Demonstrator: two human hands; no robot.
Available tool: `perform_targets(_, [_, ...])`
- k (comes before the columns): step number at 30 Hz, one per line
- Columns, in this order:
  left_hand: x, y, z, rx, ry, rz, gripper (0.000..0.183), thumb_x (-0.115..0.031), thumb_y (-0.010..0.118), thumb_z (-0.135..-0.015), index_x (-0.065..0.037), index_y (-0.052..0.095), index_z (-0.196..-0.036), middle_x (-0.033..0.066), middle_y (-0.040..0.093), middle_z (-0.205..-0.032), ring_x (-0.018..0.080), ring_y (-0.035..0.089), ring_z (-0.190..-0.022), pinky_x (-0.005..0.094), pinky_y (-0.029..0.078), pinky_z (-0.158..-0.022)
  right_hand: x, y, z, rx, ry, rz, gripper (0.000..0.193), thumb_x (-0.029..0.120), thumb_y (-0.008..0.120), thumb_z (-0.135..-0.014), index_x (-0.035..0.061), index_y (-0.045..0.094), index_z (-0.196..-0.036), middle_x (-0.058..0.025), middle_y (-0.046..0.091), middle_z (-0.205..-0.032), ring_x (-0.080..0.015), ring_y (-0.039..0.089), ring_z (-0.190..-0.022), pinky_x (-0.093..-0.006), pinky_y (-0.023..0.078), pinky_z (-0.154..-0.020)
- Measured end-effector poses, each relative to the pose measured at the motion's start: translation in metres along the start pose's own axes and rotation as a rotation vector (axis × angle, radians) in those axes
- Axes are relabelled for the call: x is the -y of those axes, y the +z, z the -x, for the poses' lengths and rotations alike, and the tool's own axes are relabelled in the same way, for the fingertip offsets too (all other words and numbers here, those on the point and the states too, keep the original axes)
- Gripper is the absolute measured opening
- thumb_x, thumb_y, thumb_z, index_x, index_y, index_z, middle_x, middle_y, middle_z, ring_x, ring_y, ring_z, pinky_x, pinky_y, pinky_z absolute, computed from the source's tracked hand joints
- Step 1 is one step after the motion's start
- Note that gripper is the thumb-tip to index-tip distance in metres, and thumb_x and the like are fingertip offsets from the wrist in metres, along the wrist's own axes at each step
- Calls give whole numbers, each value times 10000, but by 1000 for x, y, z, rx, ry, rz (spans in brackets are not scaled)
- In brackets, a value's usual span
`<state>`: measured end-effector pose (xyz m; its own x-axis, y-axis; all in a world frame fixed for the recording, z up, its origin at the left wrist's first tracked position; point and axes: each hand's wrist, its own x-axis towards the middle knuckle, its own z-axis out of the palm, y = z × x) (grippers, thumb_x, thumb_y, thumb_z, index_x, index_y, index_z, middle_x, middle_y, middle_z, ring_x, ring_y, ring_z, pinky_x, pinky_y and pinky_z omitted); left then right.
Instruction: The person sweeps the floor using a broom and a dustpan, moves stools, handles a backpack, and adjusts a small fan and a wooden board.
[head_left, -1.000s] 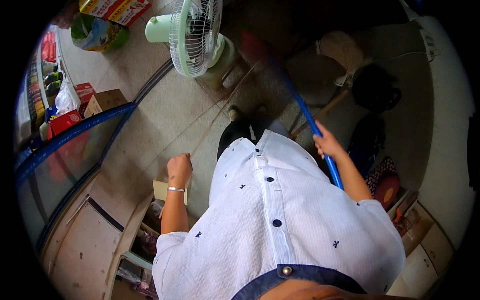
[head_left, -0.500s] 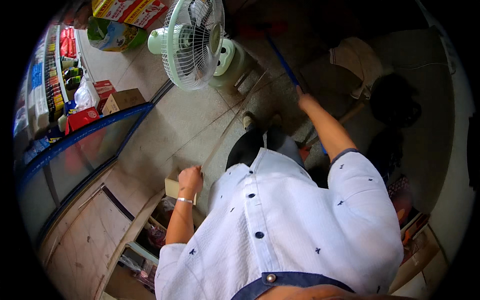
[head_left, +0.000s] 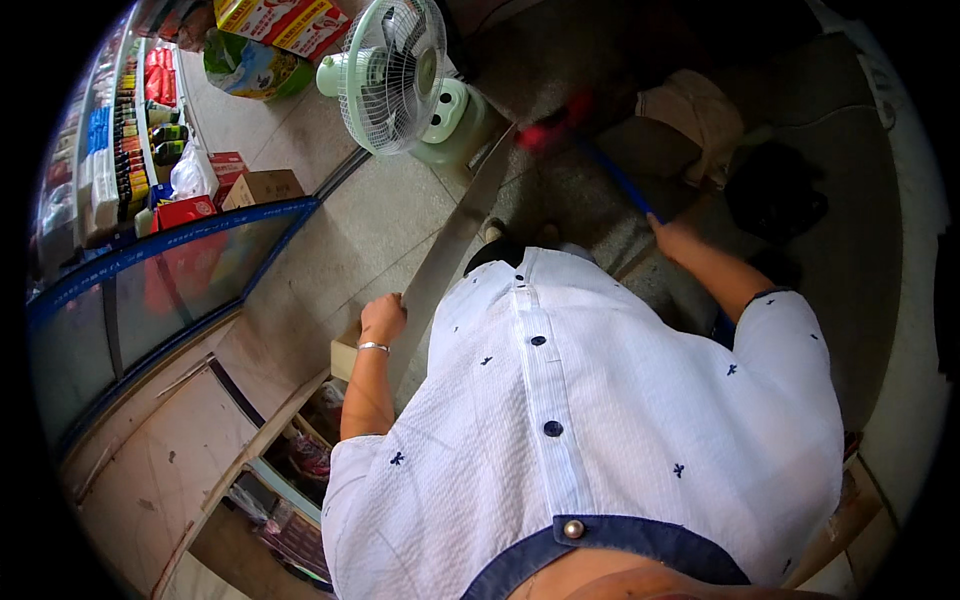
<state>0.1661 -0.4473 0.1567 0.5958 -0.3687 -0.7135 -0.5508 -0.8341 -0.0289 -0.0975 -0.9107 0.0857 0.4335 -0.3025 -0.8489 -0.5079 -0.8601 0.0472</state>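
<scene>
My right hand (head_left: pixel 678 238) is closed around the blue handle (head_left: pixel 618 178) of a broom. Its red head (head_left: pixel 555 124), smeared by motion, is near the floor in front of the fan. Toward the left, my left hand (head_left: pixel 383 318) is closed on the edge of a long, flat grey panel (head_left: pixel 452 245). That panel stretches from beside my left hip to near the fan's base; its lower side is hidden. A pale box-like piece (head_left: pixel 344 352) sits just beside my left wrist.
A pale green fan (head_left: pixel 395 80) stands ahead. To the left are a blue-framed glass case (head_left: pixel 180 270), a brown carton (head_left: pixel 262 188) and stocked shelves. A beige cloth (head_left: pixel 692 112) and a black bag (head_left: pixel 775 192) lie on the right. Open shelves hold packages by my left elbow.
The broom head has swung nearer to me, and my right hand has moved right and back. The panel, earlier seen nearly edge-on, now shows its broad face; my left hand has risen slightly.
</scene>
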Motion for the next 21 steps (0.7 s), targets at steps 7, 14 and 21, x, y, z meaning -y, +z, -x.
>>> perform_targets(7, [-5, 27, 13, -14, -29, 35, 183, -199, 497, -738, -98, 610, -841, 157, 609, -848, 336, 584, -804, 421, 475, -689, 4, 66, 72, 204, -49, -210, 471, 293, 306, -895, 148, 217, -1334, -225, 547, -1026, -379, 541, -918, -431, 445, -759])
perform_targets(14, [11, 43, 11, 4, -14, 50, 213, -191, 501, -715, -99, 621, -865, 158, 612, -873, 325, 590, -829, 400, 483, -702, 33, 77, 90, 267, 9, -241, 618, 183, 451, -808, 204, 154, -1350, -217, 537, -1060, -344, 540, -946, -399, 446, -766])
perform_targets(21, [42, 55, 2, 11, 22, 26, 234, -218, 482, -763, -87, 631, -887, 149, 610, -911, 329, 587, -853, 402, 479, -721, 87, 58, 45, 105, 103, -280, 866, 32, 581, -692, 259, 85, -1365, -211, 530, -1086, -312, 542, -960, -375, 452, -762])
